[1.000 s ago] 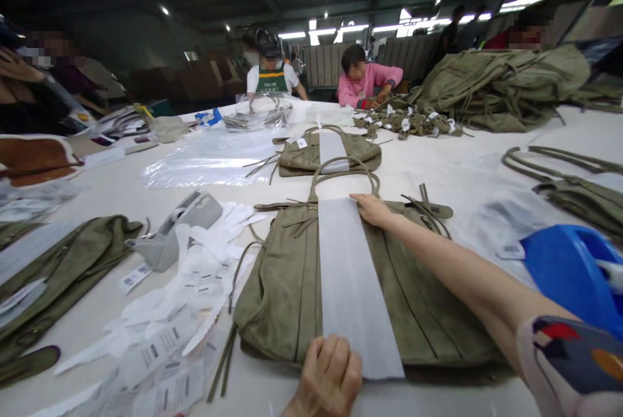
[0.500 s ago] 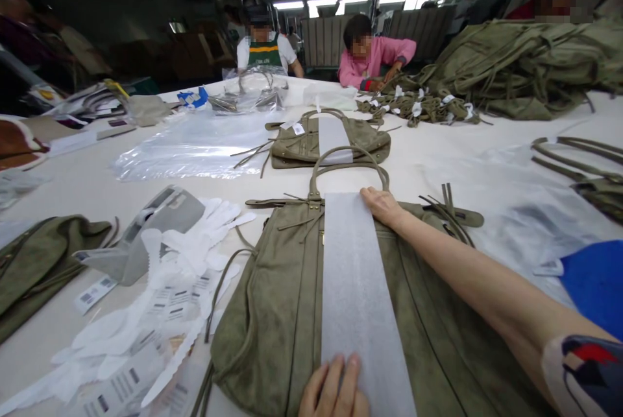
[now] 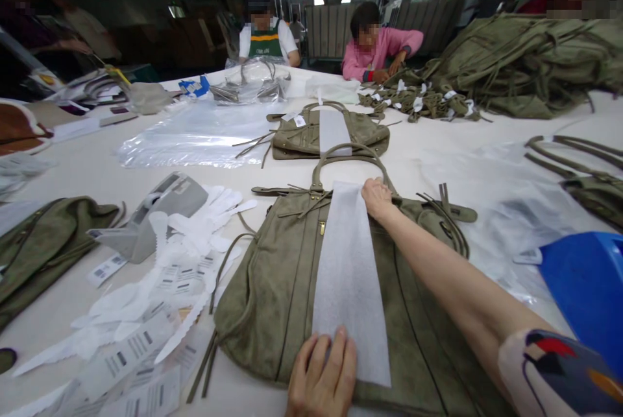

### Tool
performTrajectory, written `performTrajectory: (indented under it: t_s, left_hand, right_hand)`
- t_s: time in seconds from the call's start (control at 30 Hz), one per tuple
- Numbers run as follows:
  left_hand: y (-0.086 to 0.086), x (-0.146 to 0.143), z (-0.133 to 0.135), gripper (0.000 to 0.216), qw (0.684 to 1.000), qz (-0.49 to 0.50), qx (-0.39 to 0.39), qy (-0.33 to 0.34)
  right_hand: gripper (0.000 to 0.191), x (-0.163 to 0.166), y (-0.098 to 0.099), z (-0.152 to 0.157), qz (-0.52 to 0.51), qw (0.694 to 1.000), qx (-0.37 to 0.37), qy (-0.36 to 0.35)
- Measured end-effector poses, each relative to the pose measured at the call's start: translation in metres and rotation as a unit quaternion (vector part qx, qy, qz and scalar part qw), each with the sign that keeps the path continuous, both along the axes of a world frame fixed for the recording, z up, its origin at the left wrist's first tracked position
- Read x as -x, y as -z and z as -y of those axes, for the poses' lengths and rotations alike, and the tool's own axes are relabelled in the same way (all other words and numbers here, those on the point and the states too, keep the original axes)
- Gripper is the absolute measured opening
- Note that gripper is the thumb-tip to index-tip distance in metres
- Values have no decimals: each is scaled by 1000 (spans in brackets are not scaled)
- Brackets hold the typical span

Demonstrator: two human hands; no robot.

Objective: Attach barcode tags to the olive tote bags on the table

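An olive suede handbag (image 3: 282, 294) lies flat on the white table (image 3: 87, 177) in front of me, handle pointing away. A long white paper strip (image 3: 348, 274) runs down its middle. My left hand (image 3: 322, 378) lies flat with fingers stretched out on the near end of the strip. My right hand (image 3: 377, 198) reaches far forward, fingers curled at the top of the bag by the base of the handle (image 3: 348, 156), next to the strip's far end. I cannot make out whether it pinches the strip or the handle.
A second olive bag (image 3: 296, 138) with a white strip lies beyond. A grey tape dispenser (image 3: 156, 216) and several white barcode tags (image 3: 160, 300) are left; a blue tub (image 3: 584, 287) right. Clear plastic bags (image 3: 195, 141), a heap of olive bags (image 3: 525, 67), and two seated people are further off.
My left hand went from a loose fist at the bag's near edge to flat fingers on the strip. My right hand curled at the bag's top. The strip now tilts slightly left.
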State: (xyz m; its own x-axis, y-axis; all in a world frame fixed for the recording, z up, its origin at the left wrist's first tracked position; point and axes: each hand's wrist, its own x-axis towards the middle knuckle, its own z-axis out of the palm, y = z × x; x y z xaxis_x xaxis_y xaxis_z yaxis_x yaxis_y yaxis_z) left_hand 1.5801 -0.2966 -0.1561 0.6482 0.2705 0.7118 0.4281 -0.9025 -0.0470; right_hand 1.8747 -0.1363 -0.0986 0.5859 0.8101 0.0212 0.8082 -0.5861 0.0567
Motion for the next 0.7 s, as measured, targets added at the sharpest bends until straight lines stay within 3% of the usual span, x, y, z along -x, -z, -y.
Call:
performTrajectory:
  t_s: [0.1, 0.3, 0.5, 0.7]
  left_hand:
    - [1, -3, 2, 34, 1000, 30, 0, 2]
    - [1, -2, 6, 32, 999, 36, 26, 12]
    - [-2, 4, 11, 28, 998, 40, 32, 31]
    - [-9, 10, 15, 30, 994, 11, -5, 104]
  right_hand:
    - [35, 3, -7, 0, -13, 1000, 22, -12]
    - [30, -14, -17, 27, 14, 991, 49, -127]
    - [29, -18, 0, 60, 33, 978, 49, -199]
    - [34, -19, 21, 54, 37, 981, 14, -189]
